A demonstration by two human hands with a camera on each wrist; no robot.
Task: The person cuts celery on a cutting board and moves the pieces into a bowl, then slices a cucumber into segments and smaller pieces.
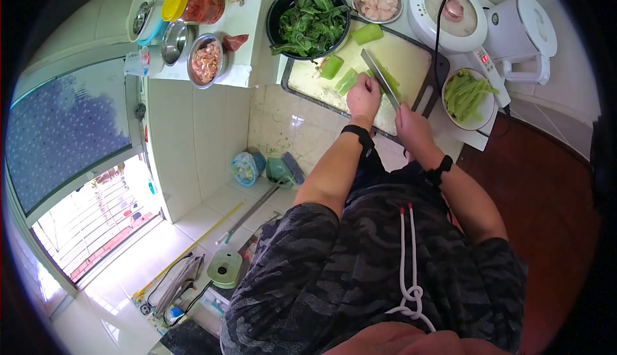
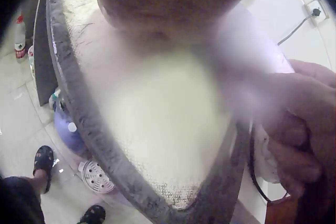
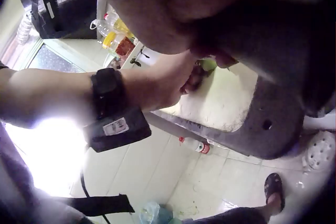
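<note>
My right hand (image 1: 416, 133) grips the handle of a kitchen knife (image 1: 380, 77), its blade angled across the cutting board (image 1: 308, 83). Close by the blade, my left hand (image 1: 364, 101) curls its fingers over a green pepper piece (image 3: 209, 65), seen beside the fingertips in the right wrist view. Cut green pepper strips (image 1: 391, 83) lie along the far side of the blade. To the left, more green pepper pieces (image 1: 332, 67) rest on the board. The left wrist view is largely blurred, with the right hand (image 2: 299, 124) at its right edge.
A black pot of leafy greens (image 1: 308, 24) and a metal bowl of pale meat (image 1: 377, 2) stand behind the board. On the right are a plate of green strips (image 1: 468, 99), a white cooker (image 1: 448, 14) and a kettle (image 1: 524, 30). A black cord (image 1: 438, 27) hangs beside the board.
</note>
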